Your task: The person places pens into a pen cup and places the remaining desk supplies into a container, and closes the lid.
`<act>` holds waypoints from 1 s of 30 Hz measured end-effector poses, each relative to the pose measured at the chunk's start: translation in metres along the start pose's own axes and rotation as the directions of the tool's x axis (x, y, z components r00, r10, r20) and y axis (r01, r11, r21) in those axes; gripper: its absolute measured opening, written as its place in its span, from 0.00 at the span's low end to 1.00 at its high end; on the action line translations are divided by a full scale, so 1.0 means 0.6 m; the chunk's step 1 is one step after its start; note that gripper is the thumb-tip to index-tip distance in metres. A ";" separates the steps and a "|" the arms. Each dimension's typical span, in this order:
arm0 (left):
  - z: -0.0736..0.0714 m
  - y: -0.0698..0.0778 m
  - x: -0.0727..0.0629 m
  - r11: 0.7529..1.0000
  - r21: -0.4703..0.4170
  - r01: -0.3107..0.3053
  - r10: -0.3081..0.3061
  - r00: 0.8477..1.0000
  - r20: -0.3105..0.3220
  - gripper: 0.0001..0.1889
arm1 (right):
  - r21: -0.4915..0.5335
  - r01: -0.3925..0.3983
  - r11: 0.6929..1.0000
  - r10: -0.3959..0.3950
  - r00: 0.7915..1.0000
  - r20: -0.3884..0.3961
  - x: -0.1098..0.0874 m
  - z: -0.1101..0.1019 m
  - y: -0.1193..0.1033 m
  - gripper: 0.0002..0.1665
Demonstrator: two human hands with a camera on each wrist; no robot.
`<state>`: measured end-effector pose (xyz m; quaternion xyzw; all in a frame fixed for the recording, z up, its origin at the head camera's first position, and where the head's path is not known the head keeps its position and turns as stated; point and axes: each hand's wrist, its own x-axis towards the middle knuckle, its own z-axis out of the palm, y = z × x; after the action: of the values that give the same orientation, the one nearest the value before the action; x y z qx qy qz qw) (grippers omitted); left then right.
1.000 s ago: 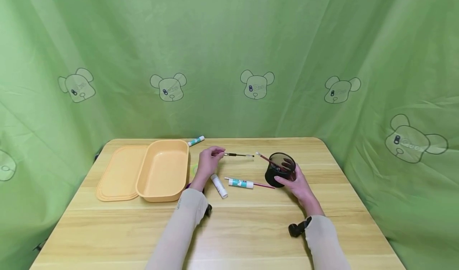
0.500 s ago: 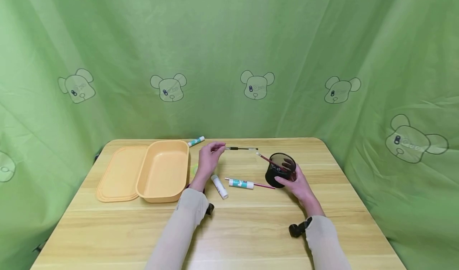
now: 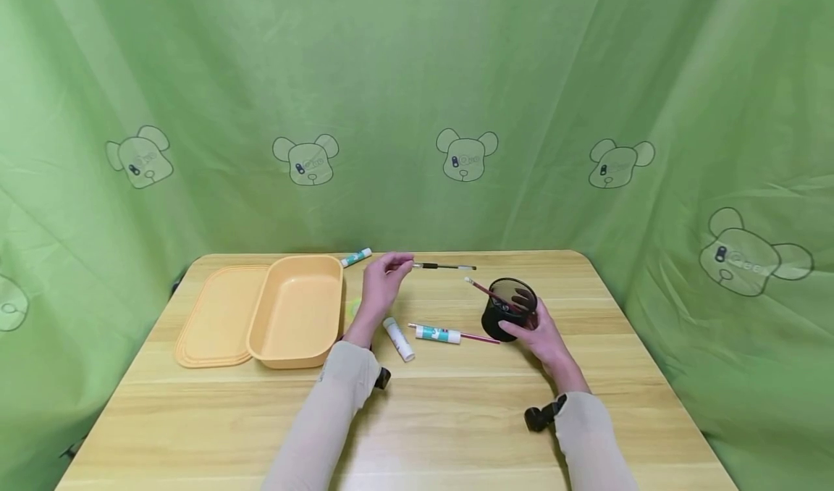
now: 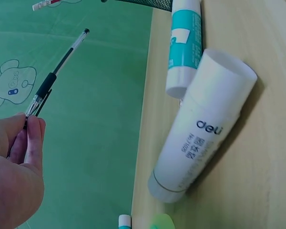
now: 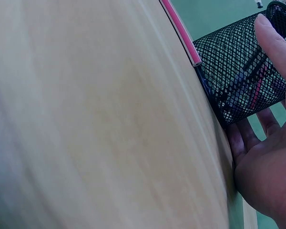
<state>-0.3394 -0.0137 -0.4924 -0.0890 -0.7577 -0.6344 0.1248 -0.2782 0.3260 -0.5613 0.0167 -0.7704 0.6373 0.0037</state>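
My left hand (image 3: 383, 288) pinches a gel pen (image 3: 446, 266) by its clip end between thumb and fingertips. In the left wrist view the pen (image 4: 52, 78) has a black grip and a clear barrel with a dark far end, pointing away from the hand. It is held above the table, left of the pen holder. Fingers of my right hand (image 3: 544, 339) wrap the side of a black mesh pen holder (image 3: 493, 323), which tilts slightly. A dark red pencil (image 3: 483, 288) leans out over its rim towards the left; other slim items show through the mesh (image 5: 238, 71).
A white glue stick (image 3: 399, 339) lies near my left wrist. Beside it a teal-and-white glue stick (image 3: 438, 334) overlaps a red pencil (image 3: 480, 337). An orange box (image 3: 295, 363) and its lid (image 3: 218, 317) are at left, another glue stick (image 3: 356, 257) behind. Something green (image 3: 355, 308) is partly hidden.
My left hand has risen slightly and shifted a little right, carrying the pen away from me. My right hand and the pen holder have stayed in place.
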 end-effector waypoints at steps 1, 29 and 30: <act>0.001 0.002 0.000 1.000 -0.002 -0.003 0.003 1.000 0.005 0.10 | 0.001 -0.003 1.000 0.003 1.000 -0.003 0.000 0.000 -0.001 0.51; 0.036 0.031 -0.005 0.997 -0.025 -0.076 0.079 0.983 0.168 0.11 | -0.001 0.004 1.000 -0.004 1.000 0.003 -0.002 0.001 -0.002 0.52; 0.037 0.032 -0.006 0.997 -0.026 -0.078 0.081 0.981 0.174 0.11 | -0.003 -0.001 1.000 0.001 1.000 0.001 -0.003 0.001 -0.003 0.52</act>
<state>-0.3322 0.0116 -0.4792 -0.1756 -0.7554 -0.6259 0.0823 -0.2763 0.3250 -0.5596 0.0167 -0.7713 0.6363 0.0032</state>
